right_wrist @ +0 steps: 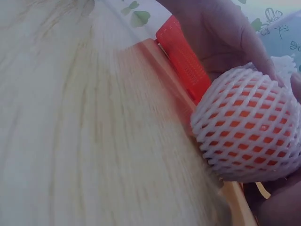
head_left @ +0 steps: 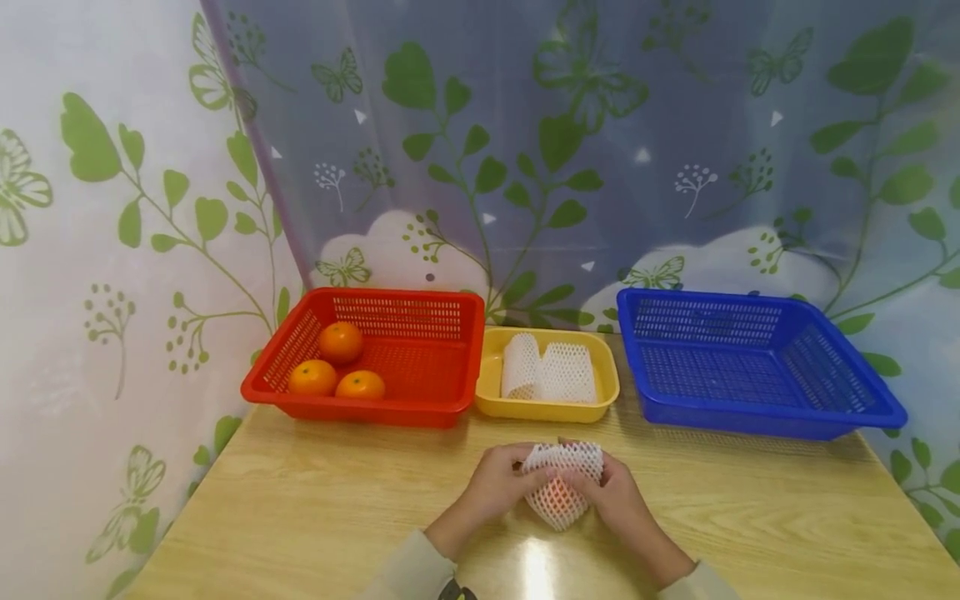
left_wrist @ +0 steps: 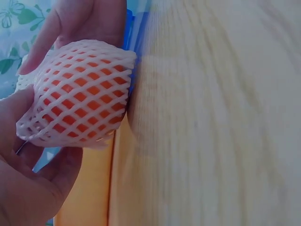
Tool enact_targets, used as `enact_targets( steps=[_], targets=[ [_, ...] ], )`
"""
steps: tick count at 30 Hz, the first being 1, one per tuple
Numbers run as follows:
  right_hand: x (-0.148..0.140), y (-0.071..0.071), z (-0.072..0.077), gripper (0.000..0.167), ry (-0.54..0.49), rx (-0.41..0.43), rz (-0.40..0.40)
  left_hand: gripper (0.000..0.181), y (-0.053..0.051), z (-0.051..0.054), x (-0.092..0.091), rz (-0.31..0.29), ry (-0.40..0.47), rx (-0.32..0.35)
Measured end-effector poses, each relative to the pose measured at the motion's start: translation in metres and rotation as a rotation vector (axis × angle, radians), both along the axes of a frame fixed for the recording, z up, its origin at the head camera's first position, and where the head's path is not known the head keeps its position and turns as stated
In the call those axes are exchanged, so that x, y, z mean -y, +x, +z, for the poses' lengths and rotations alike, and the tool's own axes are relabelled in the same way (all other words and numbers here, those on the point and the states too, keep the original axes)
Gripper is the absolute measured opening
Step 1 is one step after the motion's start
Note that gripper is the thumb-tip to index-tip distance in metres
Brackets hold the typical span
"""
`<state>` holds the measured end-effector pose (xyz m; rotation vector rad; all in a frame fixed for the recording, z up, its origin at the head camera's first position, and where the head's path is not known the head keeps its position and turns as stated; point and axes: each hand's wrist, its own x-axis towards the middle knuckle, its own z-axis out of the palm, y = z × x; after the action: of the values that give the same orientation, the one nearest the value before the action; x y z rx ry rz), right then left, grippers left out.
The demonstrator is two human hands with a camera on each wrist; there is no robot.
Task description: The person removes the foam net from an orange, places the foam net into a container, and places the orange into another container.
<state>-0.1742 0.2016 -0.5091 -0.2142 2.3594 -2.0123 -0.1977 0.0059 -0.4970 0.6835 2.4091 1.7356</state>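
Note:
An orange in a white foam net sleeve (head_left: 558, 497) is held between both hands above the near part of the table. My left hand (head_left: 497, 485) grips its left side, with the thumb across the front of the net. From the right, my right hand (head_left: 621, 498) grips the same sleeve, thumb also in front. Both wrist views show the white mesh (left_wrist: 87, 96) stretched round the orange fruit, whose skin shows through the holes. In the head view the sleeve's upper end stands above the thumbs. Fingers behind the sleeve are partly hidden.
Three bare oranges (head_left: 341, 342) lie in a red basket (head_left: 431, 412) at the back left. Behind the hands, a yellow tray (head_left: 543, 410) contains folded white foam nets (head_left: 567, 372). A blue basket (head_left: 738, 421) stands at the back right. A patterned curtain (head_left: 480, 150) hangs behind the wooden table (head_left: 300, 517).

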Motion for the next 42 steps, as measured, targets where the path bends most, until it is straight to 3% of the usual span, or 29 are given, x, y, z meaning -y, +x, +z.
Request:
enact_targets(
  steps=[5,9,13,17,28,32,38,42],
  targets=[
    [-0.002,-0.002,-0.003,0.046,-0.036,0.048,0.063,0.017,0.001,0.000,-0.001,0.062,0.066,0.047],
    [-0.002,-0.003,-0.005,0.045,-0.053,0.046,0.063,0.018,0.001,-0.002,-0.001,0.078,0.102,0.069],
    [-0.001,-0.001,-0.007,0.038,-0.067,0.059,0.050,0.024,0.000,-0.005,0.000,0.063,0.080,0.065],
    [0.000,0.001,-0.006,0.031,-0.078,0.066,0.023,0.034,-0.001,-0.008,0.002,0.036,0.084,0.103],
    [0.003,-0.002,-0.004,0.022,-0.086,-0.002,-0.092,0.048,-0.004,-0.009,0.004,-0.079,0.069,0.129],
    [0.002,-0.003,-0.004,0.020,-0.069,-0.031,-0.128,0.049,-0.003,-0.010,0.003,-0.090,0.067,0.131],
    [0.001,-0.002,-0.005,0.020,-0.092,-0.030,-0.110,0.043,-0.002,-0.010,0.003,-0.091,0.058,0.139],
    [0.002,-0.003,-0.006,0.025,-0.102,-0.038,-0.097,0.039,0.002,-0.004,0.004,-0.086,0.055,0.150]
  ],
)
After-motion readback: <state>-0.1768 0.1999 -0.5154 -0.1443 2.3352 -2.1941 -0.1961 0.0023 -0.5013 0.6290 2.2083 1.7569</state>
